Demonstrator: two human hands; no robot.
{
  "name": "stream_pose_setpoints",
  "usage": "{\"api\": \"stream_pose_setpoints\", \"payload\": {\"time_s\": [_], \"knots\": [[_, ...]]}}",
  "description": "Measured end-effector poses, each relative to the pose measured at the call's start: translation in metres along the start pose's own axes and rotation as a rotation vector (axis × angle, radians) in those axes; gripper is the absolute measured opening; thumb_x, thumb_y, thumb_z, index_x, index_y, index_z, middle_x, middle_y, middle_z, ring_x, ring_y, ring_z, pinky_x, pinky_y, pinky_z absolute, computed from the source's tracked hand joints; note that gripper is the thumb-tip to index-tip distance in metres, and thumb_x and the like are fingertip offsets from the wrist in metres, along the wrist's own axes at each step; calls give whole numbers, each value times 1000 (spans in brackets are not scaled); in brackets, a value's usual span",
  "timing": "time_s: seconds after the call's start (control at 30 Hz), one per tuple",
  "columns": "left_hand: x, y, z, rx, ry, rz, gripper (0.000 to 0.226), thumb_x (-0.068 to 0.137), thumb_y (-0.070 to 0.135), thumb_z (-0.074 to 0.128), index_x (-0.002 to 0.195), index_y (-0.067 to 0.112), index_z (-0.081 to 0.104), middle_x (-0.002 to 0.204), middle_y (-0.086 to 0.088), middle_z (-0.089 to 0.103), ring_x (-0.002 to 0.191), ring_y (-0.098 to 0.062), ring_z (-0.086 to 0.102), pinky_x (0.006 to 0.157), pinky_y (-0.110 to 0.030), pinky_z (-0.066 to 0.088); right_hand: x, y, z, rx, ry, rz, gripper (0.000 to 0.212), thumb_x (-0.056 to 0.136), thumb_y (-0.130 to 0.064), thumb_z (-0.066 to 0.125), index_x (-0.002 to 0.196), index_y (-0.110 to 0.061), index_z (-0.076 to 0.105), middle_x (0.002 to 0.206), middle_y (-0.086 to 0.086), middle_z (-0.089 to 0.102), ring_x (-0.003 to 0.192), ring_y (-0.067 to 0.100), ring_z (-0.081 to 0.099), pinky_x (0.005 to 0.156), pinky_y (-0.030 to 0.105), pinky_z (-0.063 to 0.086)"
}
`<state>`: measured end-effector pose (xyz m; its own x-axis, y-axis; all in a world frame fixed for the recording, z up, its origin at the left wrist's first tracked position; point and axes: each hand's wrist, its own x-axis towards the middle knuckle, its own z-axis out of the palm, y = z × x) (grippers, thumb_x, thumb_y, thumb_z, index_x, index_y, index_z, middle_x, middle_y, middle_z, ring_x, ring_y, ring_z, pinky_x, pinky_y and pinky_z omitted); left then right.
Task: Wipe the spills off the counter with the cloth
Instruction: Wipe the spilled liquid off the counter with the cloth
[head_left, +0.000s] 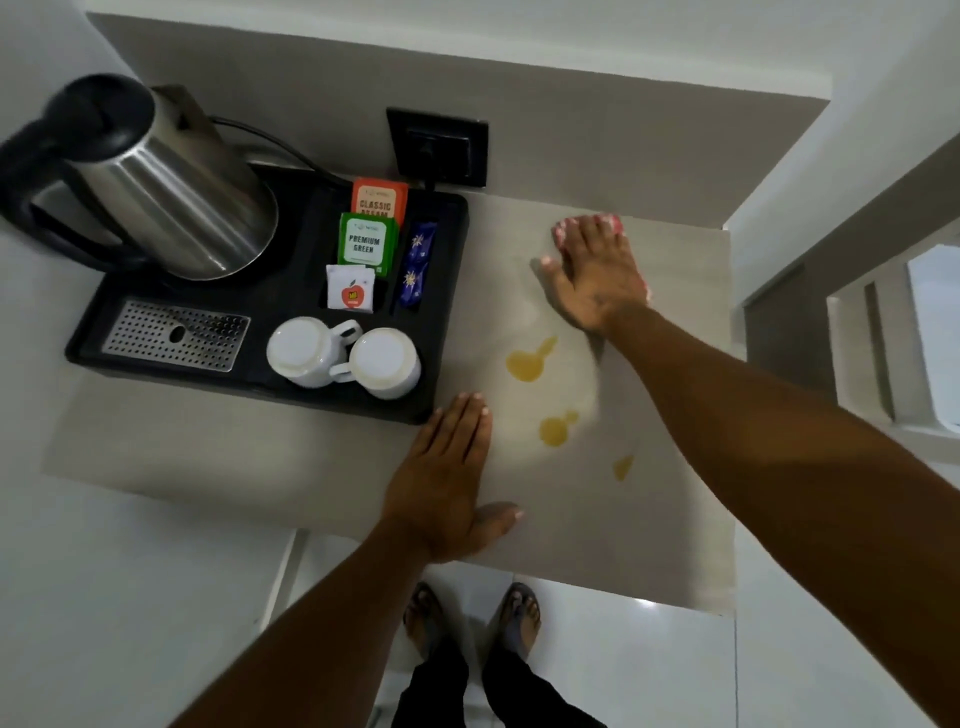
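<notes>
Three yellow-orange spills lie on the beige counter: a large one, a middle one and a small one. My right hand presses flat on a pink patterned cloth at the counter's far side, beyond the spills. Most of the cloth is hidden under the hand. My left hand rests flat on the counter, palm down, holding nothing, just left of the spills and touching the tray's near corner.
A black tray fills the counter's left part, with a steel kettle, tea sachets, two upturned white cups and a metal drip grid. A wall socket is behind. White walls close in right and left.
</notes>
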<state>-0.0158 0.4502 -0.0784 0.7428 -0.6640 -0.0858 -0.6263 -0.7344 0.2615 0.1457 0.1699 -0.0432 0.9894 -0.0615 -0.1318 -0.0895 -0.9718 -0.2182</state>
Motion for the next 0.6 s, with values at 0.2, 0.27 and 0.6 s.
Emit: {"api": "stream_pose_setpoints", "payload": {"time_s": [0.2, 0.27, 0.6], "knots": [[-1, -1, 4, 7, 6, 2, 112, 85, 76, 50, 159, 0, 16, 170, -20, 15, 159, -33, 3, 127, -52, 15, -75, -37, 21, 31, -113, -308, 70, 101, -55, 5, 161, -19, 12, 170, 8, 6, 156, 24, -6, 126, 42, -5], [0, -2, 5, 16, 24, 11, 111, 85, 76, 49, 159, 0, 17, 170, -20, 16, 159, -33, 2, 127, -51, 14, -76, -22, 18, 20, -106, -270, 71, 99, -51, 4, 161, -17, 14, 169, 10, 9, 156, 27, -3, 127, 44, -2], [-2, 0, 6, -21, 33, -26, 112, 85, 78, 49, 159, 0, 16, 170, -19, 16, 159, -30, 4, 127, -50, 16, -44, -54, 18, 39, -111, -371, 71, 100, -55, 5, 160, -20, 20, 168, 9, 16, 156, 27, 2, 127, 43, 1]]}}
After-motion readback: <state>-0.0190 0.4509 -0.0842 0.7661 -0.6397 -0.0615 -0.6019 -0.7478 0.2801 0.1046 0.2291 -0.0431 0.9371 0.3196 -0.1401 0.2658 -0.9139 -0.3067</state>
